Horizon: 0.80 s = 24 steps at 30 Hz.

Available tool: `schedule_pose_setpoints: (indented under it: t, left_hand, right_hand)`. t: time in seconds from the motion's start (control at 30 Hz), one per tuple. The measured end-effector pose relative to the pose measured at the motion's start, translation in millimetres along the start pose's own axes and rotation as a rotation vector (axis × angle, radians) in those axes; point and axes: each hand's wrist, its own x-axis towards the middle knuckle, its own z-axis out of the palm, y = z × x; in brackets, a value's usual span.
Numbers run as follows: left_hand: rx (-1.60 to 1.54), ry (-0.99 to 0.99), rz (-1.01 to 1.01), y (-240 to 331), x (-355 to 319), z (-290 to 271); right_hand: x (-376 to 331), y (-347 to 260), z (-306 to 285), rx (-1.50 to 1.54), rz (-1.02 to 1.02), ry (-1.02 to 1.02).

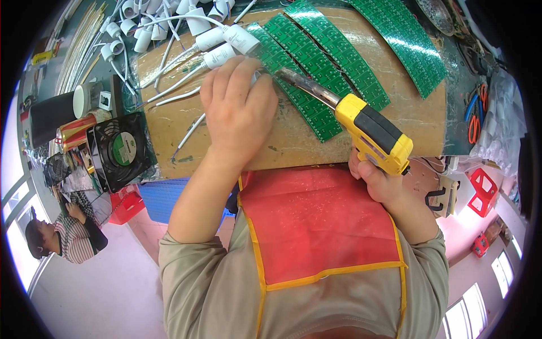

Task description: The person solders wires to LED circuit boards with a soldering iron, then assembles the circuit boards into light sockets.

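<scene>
My left hand [240,107] is closed, fingers bent down over a white lamp holder that they mostly hide; only a small white part shows at the fingertips. A white cable [191,134] runs out from under that hand. My right hand [378,179] grips the handle of a yellow and black soldering gun [375,127]. Its metal barrel points left, the tip close to my left fingertips and over a green circuit board panel [322,116]. Two white lamp holders [240,39] with cables lie just beyond my left hand.
More green panels [403,45] lie on the brown work board [412,133]. White lamp holders [144,39] pile up at the far left. A black fan [118,150] stands at left, orange-handled scissors [474,127] and plastic bags [497,124] at right. Another person [70,234] is at far left.
</scene>
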Motion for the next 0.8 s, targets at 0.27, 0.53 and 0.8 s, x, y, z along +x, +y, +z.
schedule_pose_setpoints:
  t: [0.27,0.53,0.8]
  left_hand:
    - [0.0,0.001,0.005,-0.9,0.2,0.7]
    - [-0.005,0.005,0.007,-1.1,0.1,0.3]
    - [0.005,-0.029,-0.019,1.1,1.5,-4.3]
  right_hand:
    - [0.0,-0.5,0.8,-0.011,-0.023,0.002]
    - [-3.3,1.1,0.1,0.027,0.004,0.039]
    - [-7.9,-2.2,-0.5,0.012,0.026,0.017]
